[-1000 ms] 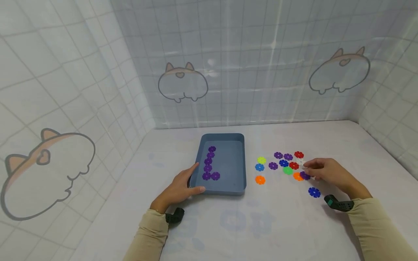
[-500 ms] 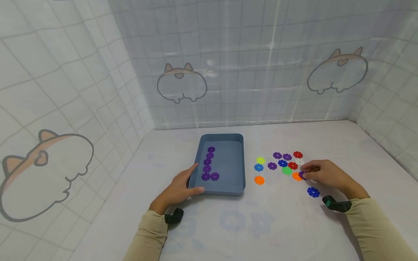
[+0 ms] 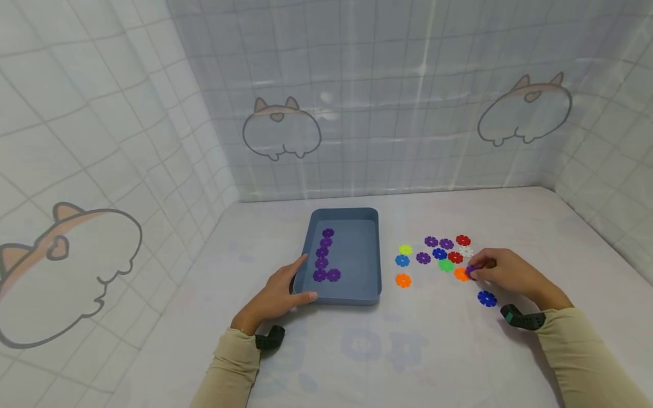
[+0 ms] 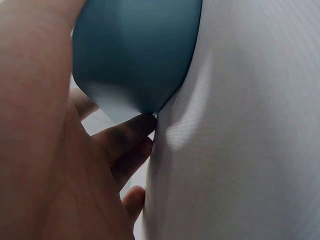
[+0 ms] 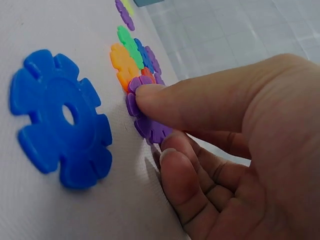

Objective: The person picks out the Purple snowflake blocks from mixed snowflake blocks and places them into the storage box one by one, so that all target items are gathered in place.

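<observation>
My right hand [image 3: 505,273] pinches a purple snowflake disc [image 5: 145,120] between thumb and fingers, at the right end of the loose pieces. In the right wrist view the disc stands tilted near the cloth, partly hidden by the thumb. An orange disc [image 3: 461,274] lies just beside it, and a dark blue disc [image 3: 487,298] lies nearer me. My left hand [image 3: 275,292] holds the near left corner of a grey-blue tray [image 3: 357,301], thumb at the front rim and fingers along the left side. Inside the tray several purple discs [image 3: 322,252] form an L.
Right of the tray are loose discs: yellow [image 3: 405,249], light blue [image 3: 402,260], orange [image 3: 403,280], green [image 3: 446,265], white [image 3: 465,252], red [image 3: 462,240], with several purple and blue ones. A white tiled-pattern sheet [image 3: 367,158] rises behind and at both sides.
My right hand has drawn the purple disc slightly left and now pinches it, fingers closer together. The left hand stays at the tray corner. The whole view has shifted slightly.
</observation>
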A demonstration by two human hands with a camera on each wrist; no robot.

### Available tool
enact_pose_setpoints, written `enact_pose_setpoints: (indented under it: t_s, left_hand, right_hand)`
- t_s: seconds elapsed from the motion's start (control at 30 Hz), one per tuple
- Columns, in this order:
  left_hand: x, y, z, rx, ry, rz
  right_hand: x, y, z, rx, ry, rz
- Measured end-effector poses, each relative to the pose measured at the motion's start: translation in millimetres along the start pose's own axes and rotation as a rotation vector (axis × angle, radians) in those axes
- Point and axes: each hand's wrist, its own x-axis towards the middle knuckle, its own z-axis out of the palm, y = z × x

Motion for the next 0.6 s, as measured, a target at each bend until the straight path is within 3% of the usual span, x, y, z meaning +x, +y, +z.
enact_pose_setpoints:
  t_s: [0.6]
  left_hand:
    - [-0.4,1.2,-1.4,0.006,0.003,-0.005]
  right_hand:
    - [-3.7,3.4,-4.4,0.103,0.03,0.021]
